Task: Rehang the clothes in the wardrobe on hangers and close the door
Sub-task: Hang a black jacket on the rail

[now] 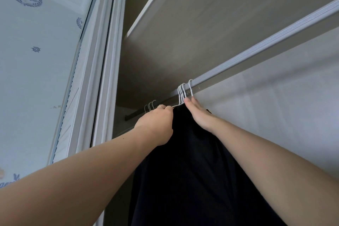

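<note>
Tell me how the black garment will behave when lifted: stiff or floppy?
Probably floppy: the garment hangs in soft folds. Lifted at one point, it would likely sag around it. Pushed, the hooks may slide along the rail.

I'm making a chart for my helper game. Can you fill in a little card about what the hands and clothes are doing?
left hand: grips top of black garment
right hand: fingers at the hanger hooks; grip unclear
rail: holds hanger hooks in two bunches
shelf: above rail
wardrobe: open
</note>
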`<state>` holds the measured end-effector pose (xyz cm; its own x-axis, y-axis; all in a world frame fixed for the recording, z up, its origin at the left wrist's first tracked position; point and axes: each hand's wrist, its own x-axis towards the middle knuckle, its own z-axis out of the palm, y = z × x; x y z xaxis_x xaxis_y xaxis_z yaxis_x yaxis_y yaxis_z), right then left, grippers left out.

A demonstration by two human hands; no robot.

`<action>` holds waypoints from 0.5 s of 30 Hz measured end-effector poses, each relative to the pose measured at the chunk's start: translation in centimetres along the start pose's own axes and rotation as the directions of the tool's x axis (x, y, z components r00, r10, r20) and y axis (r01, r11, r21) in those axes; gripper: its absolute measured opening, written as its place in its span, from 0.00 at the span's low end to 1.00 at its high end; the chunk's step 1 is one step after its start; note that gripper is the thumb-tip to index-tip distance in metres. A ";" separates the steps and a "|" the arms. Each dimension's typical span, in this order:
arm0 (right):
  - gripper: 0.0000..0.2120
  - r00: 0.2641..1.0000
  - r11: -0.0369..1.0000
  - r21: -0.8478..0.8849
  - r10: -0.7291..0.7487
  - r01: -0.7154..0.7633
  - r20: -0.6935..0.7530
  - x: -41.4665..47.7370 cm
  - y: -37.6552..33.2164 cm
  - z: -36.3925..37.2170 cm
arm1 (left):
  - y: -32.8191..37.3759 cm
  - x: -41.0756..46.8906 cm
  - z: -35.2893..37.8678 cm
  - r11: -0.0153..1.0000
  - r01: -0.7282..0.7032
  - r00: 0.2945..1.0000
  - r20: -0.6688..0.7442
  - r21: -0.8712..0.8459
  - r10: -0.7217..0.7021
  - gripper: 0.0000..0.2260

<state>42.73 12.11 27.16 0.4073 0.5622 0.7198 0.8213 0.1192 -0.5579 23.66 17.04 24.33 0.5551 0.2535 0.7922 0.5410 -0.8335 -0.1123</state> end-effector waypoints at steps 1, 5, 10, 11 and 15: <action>0.45 1.000 1.000 0.006 0.000 0.000 -0.007 0.3 0.0 0.5 | 0.0 0.0 0.0 1.000 0.002 1.000 0.006 0.011 -0.002 0.23; 0.40 1.000 1.000 0.018 0.002 -0.002 -0.003 1.5 -0.1 2.0 | -0.2 0.0 0.1 0.999 -0.010 1.000 0.023 0.048 0.009 0.24; 0.36 1.000 1.000 0.013 0.009 -0.008 -0.014 1.4 0.1 2.2 | -1.2 -0.7 0.2 0.999 -0.045 0.997 0.059 0.024 0.043 0.25; 0.36 1.000 1.000 0.014 0.003 -0.003 -0.014 1.0 0.2 2.1 | -1.4 -0.9 0.2 0.999 -0.049 0.997 0.061 0.016 0.048 0.25; 0.35 1.000 0.998 -0.058 -0.010 0.010 -0.004 -1.4 0.5 1.3 | -2.0 -2.5 -0.1 0.985 -0.054 0.998 -0.014 0.165 0.057 0.22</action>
<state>42.01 12.43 25.32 0.4006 0.5581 0.7267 0.8469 0.0772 -0.5261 21.15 17.99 22.57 0.5761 0.1984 0.7930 0.6068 -0.7537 -0.2523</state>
